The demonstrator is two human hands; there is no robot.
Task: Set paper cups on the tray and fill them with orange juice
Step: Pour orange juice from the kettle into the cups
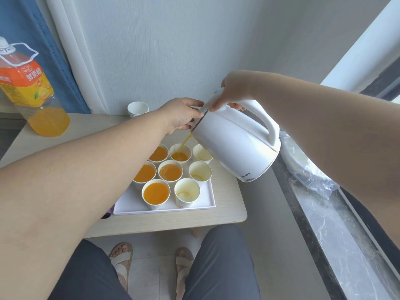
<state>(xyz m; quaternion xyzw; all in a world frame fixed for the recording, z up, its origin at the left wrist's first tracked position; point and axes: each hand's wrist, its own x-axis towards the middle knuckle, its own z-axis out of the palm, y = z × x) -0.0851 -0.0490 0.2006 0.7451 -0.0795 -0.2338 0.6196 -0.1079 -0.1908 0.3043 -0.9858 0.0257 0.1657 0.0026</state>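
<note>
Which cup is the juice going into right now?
The middle paper cup of the back row on the tray. The orange juice stream from the tilted white kettle falls into that one only.

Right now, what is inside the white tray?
Eight paper cups: four full of orange juice, one being filled, three almost empty. The left forearm covers the tray's near-left corner; anything there is hidden.

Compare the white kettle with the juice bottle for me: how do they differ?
The kettle is opaque white; the bottle is clear plastic with an orange label. The kettle is held tilted over the cups, pouring a juice stream into one; the bottle stands untouched on the table's far left. Both hold orange juice.
</note>
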